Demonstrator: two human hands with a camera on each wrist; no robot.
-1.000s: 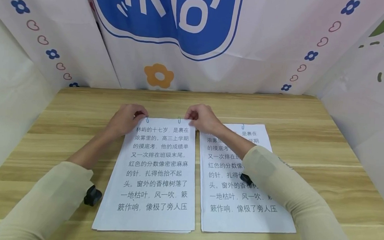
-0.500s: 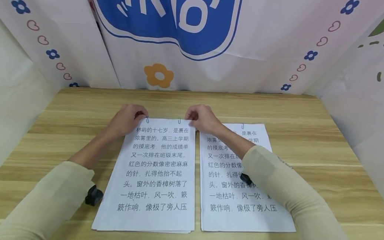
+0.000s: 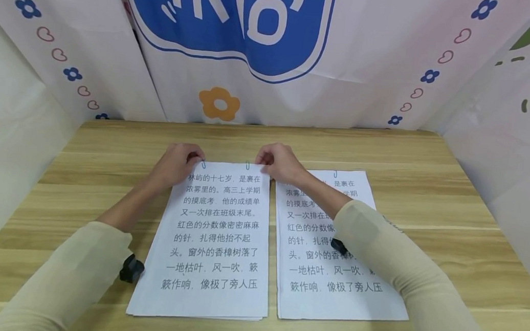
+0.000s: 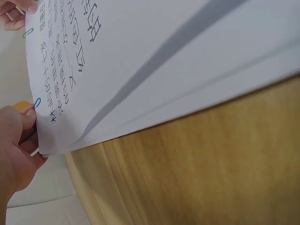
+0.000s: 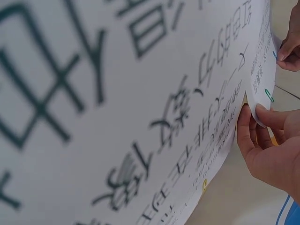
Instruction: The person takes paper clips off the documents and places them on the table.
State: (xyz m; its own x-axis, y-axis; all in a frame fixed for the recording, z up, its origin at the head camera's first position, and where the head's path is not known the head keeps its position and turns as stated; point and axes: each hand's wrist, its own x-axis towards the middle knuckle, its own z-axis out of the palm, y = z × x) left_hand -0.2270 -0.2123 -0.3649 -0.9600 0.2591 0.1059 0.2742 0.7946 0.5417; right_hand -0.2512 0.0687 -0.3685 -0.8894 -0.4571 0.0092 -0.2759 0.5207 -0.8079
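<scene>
Two stacks of printed white paper lie side by side on the wooden table. At the far edge of the left paper stack (image 3: 218, 234), my left hand (image 3: 175, 164) pinches the top left corner. My right hand (image 3: 281, 162) pinches the top right corner, thumb over the sheet in the right wrist view. Between the hands, a blue paper clip (image 4: 37, 103) sits near my left fingers and a green paper clip (image 5: 268, 95) near my right. My right forearm crosses above the right paper stack (image 3: 329, 303), hiding part of its text.
Another paper clip (image 3: 335, 174) is on the far edge of the right stack. The wooden table (image 3: 456, 209) extends around both stacks. A printed white curtain (image 3: 362, 100) hangs behind the table's far edge, with white sheeting (image 3: 492, 155) at the sides.
The left paper stack has shifted very slightly toward the back. Both hands keep hold of the same corners, and the right stack lies as before.
</scene>
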